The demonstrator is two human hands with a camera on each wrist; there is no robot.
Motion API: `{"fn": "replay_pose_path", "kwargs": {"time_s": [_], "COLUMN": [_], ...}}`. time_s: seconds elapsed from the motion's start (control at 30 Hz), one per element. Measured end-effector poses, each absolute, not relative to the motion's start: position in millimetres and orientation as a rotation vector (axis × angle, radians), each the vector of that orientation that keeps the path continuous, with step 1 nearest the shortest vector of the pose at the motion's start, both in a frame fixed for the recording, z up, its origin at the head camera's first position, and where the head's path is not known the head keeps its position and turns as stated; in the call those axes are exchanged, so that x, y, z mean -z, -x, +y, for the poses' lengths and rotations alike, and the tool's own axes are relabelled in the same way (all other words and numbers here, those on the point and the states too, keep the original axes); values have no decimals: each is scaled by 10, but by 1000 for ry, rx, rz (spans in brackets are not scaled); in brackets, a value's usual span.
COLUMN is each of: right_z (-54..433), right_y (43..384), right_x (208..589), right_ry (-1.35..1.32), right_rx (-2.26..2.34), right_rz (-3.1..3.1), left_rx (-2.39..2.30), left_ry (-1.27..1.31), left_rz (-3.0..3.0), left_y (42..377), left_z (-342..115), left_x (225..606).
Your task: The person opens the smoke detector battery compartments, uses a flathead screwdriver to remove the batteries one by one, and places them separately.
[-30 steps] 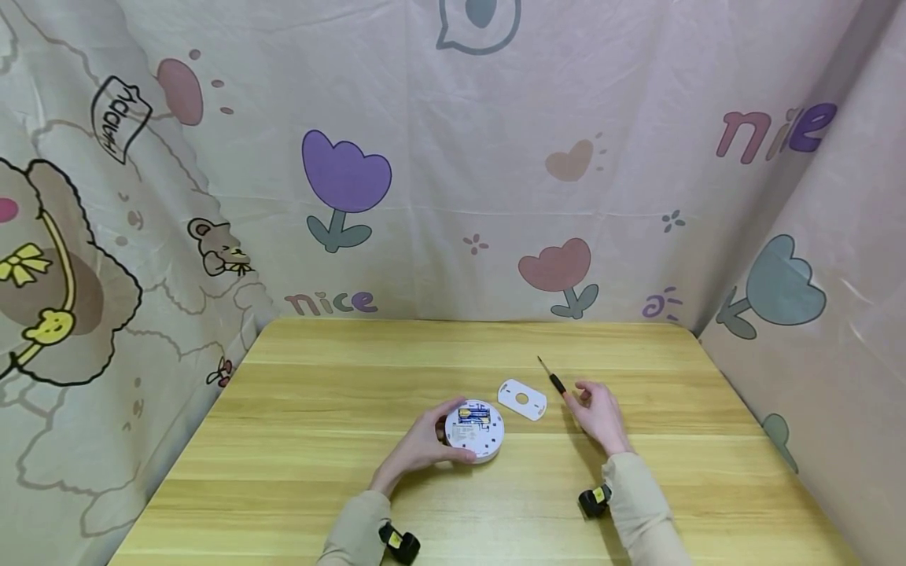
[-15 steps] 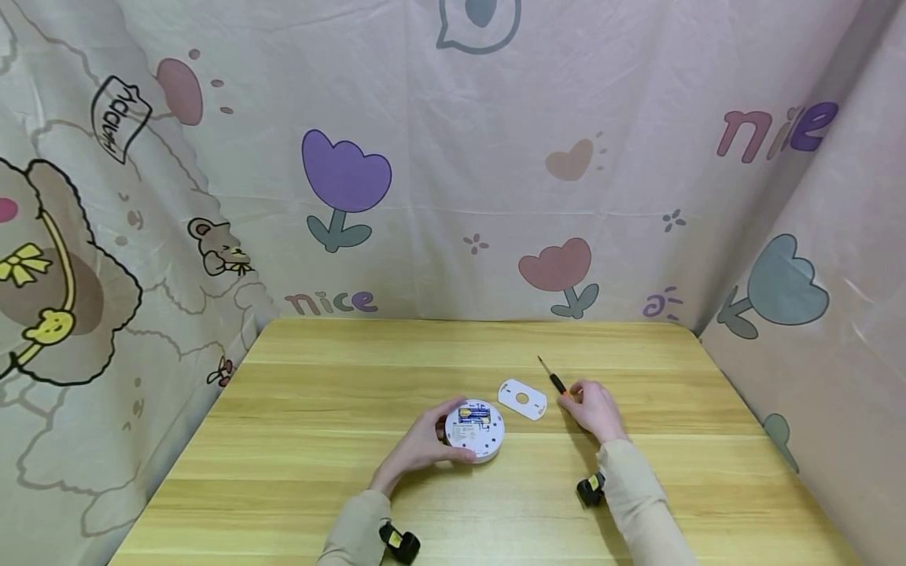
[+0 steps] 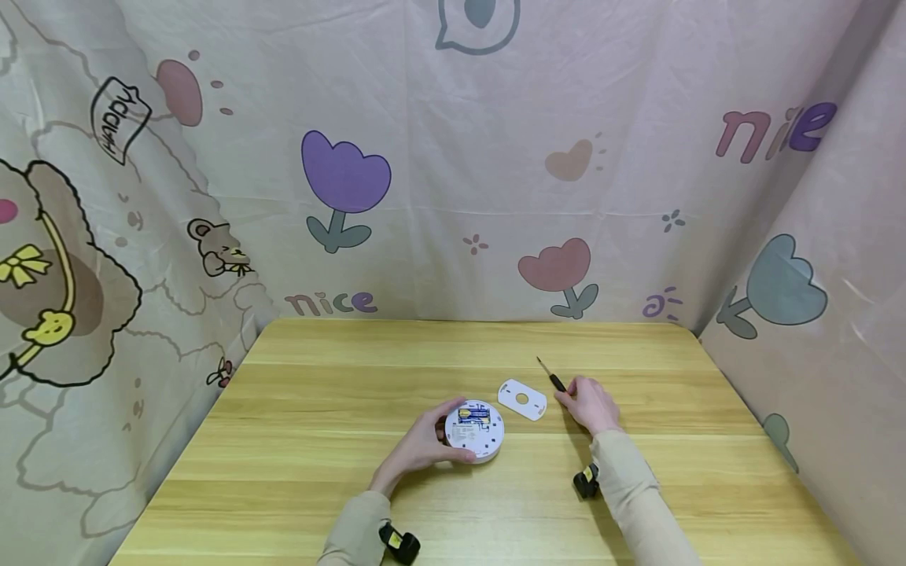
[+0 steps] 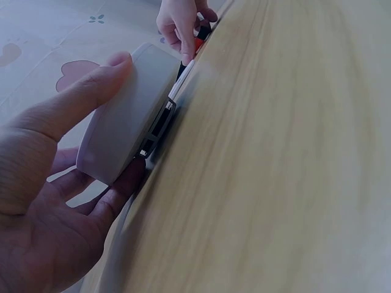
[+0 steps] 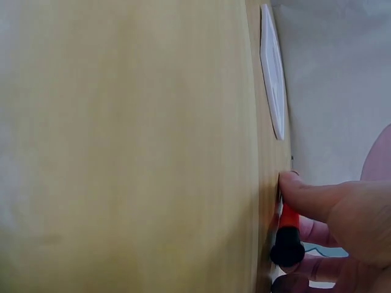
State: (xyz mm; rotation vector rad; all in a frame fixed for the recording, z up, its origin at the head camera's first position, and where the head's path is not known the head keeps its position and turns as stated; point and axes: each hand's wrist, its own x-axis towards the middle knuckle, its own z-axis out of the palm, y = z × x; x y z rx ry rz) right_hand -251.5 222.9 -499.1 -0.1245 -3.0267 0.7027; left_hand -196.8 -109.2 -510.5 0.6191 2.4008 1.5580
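Observation:
My left hand (image 3: 419,442) grips a round white smoke alarm (image 3: 476,440) by its side, thumb at the near edge and fingers round the far edge. The alarm's back faces up, showing blue-and-yellow batteries (image 3: 474,416) in a bay and a printed label. In the left wrist view, the alarm (image 4: 125,116) lies tilted between thumb and fingers. Over on the right, my right hand (image 3: 594,403) pinches the handle of a small screwdriver (image 3: 557,383), its shaft pointing away to the upper left. The orange-red and black handle (image 5: 289,235) shows under the thumb in the right wrist view.
Between the hands, a white mounting plate (image 3: 532,407) with a round central hole lies flat on the wooden table (image 3: 340,393). Printed cloth (image 3: 453,181) hangs behind the table and on both sides. Black wrist cameras (image 3: 399,542) hang at both cuffs.
My right hand has moved slightly left and forward onto the screwdriver's handle, its fingers closing round it. The left hand and the smoke alarm have stayed in place.

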Motion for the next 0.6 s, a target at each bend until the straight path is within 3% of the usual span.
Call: {"fn": "replay_pose_path", "kwargs": {"time_s": [0.6], "right_z": [2237], "right_y": [2490], "right_x": [5029], "right_ry": [77], "right_rx": [-1134], "right_rz": [-2772], "left_rx": [-1588], "left_ry": [-589], "left_rz": [2374], "left_y": [1968], "left_z": [-1085], "left_x": [5112]}}
